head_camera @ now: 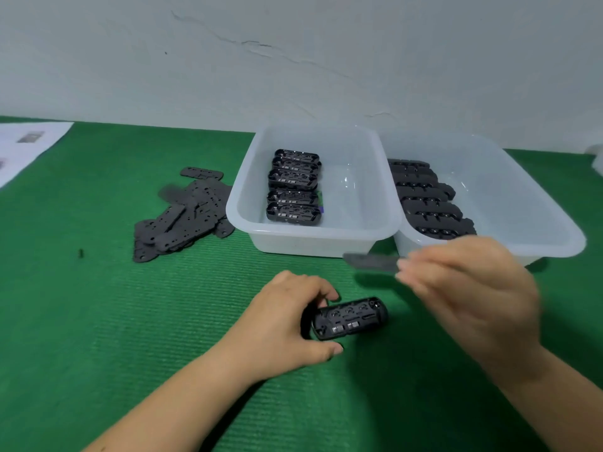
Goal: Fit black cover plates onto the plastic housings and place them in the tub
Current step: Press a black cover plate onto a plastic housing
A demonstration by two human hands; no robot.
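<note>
Housing (350,318) sits on the bench (98,321) in front of the left tub (313,236), open face up, long axis roughly left-right, its right end tipped slightly away from the person. Left hand (287,324) wraps its left end: thumb on the near side, fingers curled over the far side, so that grip is pinching the housing and steadying it.

Plate (372,262) is up-right of the housing, in the air between it and the near walls of the tubs. Right hand (470,288) pinches the plate's right end at the fingertips; the hand is motion-blurred, so exact finger placement can't be read. Plate's long axis runs left-right too, nearly parallel to the housing. Looks like it needs a short move down and toward the person plus a small twist to match the housing's tilt, not a flip.

Right hand is the nearer one for the fit; left is already committed as the clamp.

Room: open bench to the right of and in front of the housing, nothing in the plate's way. Tub walls stand behind the plate, so the approach is best kept low and clear of them.

Spare plates (182,216) lie in a loose heap left of the left tub. Left tub holds a row of housings (293,187). Right tub (522,190) holds a row of black parts (427,200) that look already covered, so it's probably the drop-off. The right hand is beside its near wall.
</note>
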